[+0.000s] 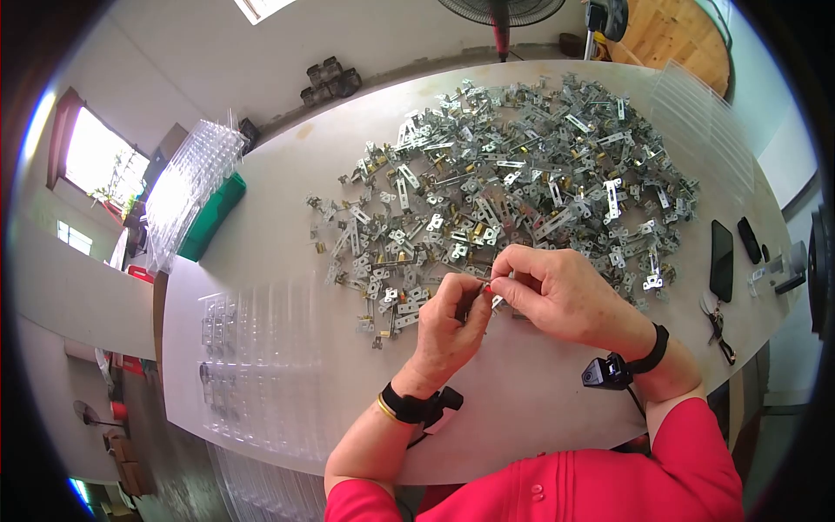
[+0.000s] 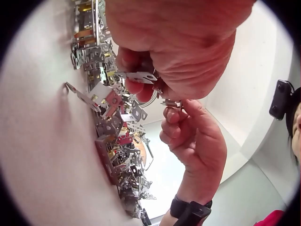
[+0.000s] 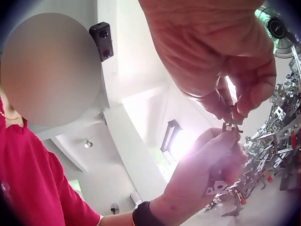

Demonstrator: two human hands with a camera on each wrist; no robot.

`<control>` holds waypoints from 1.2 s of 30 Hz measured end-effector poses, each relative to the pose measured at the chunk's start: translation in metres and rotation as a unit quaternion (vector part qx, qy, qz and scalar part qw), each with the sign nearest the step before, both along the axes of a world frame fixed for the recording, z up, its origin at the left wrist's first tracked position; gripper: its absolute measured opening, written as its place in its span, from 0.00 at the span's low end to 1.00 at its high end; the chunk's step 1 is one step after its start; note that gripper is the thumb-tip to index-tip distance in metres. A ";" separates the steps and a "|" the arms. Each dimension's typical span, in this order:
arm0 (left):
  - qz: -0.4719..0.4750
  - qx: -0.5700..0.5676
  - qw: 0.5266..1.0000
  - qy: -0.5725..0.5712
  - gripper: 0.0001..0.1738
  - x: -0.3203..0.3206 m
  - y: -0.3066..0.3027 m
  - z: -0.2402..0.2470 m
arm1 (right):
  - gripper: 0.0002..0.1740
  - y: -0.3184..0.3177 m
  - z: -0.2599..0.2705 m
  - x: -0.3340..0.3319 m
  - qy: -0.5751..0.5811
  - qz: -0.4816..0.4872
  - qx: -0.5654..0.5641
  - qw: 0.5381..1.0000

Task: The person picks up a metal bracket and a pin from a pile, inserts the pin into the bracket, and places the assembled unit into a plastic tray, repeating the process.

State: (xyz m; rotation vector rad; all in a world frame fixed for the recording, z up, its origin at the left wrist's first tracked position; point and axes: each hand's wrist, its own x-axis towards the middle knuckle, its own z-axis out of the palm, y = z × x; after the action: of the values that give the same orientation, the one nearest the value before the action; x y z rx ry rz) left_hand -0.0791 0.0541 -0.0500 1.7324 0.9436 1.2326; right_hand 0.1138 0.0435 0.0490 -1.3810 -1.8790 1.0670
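Observation:
Both hands meet over the near edge of a large pile of small metal bracket fittings (image 1: 522, 178). My left hand (image 1: 450, 324) grips a silver metal bracket (image 2: 141, 76), whose flat end with holes sticks out from the curled fingers. Thumb and fingertips of my right hand (image 1: 561, 294) pinch a small metal piece (image 3: 230, 126) right at the left thumb and fingertip. A bit of red shows between the hands in the head view. Fingers hide most of both parts.
Clear plastic trays (image 1: 261, 357) lie at the left of the table (image 1: 261, 235); more trays (image 1: 196, 187) stand stacked over a green bin (image 1: 213, 217). Clear sheets (image 1: 704, 130) lie back right. A phone (image 1: 721, 261) and keys (image 1: 716, 326) are on the right.

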 end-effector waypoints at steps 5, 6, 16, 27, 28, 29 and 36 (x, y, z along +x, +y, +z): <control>-0.015 0.034 0.997 0.064 0.06 -0.002 -0.002 0.010 | 0.06 0.002 -0.010 0.001 -0.020 0.000 0.162 0.987; -0.031 0.063 0.994 0.086 0.05 -0.002 -0.002 0.010 | 0.06 0.002 -0.010 0.000 -0.020 -0.001 0.161 0.987; -0.029 -0.259 0.945 -0.196 0.07 -0.014 0.008 0.021 | 0.05 0.004 -0.005 0.003 0.097 -0.069 0.082 0.989; -0.066 -0.244 0.940 -0.228 0.07 -0.015 0.008 0.016 | 0.05 0.004 -0.006 0.001 -0.001 -0.043 0.088 0.995; -0.069 -0.240 0.942 -0.225 0.07 -0.015 0.008 0.016 | 0.05 0.005 -0.007 0.001 -0.003 -0.043 0.089 0.995; -0.069 -0.240 0.942 -0.225 0.07 -0.015 0.008 0.016 | 0.05 0.005 -0.007 0.001 -0.006 -0.043 0.090 0.995; -0.068 -0.195 0.961 -0.183 0.06 -0.015 0.005 0.016 | 0.06 0.004 -0.005 0.002 -0.020 -0.045 0.088 0.995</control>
State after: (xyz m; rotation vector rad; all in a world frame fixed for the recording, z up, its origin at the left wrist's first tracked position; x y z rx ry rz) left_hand -0.0940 0.0594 -0.0336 1.1884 0.7690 1.1350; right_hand 0.1157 0.0472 0.0439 -1.3792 -1.8723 0.8157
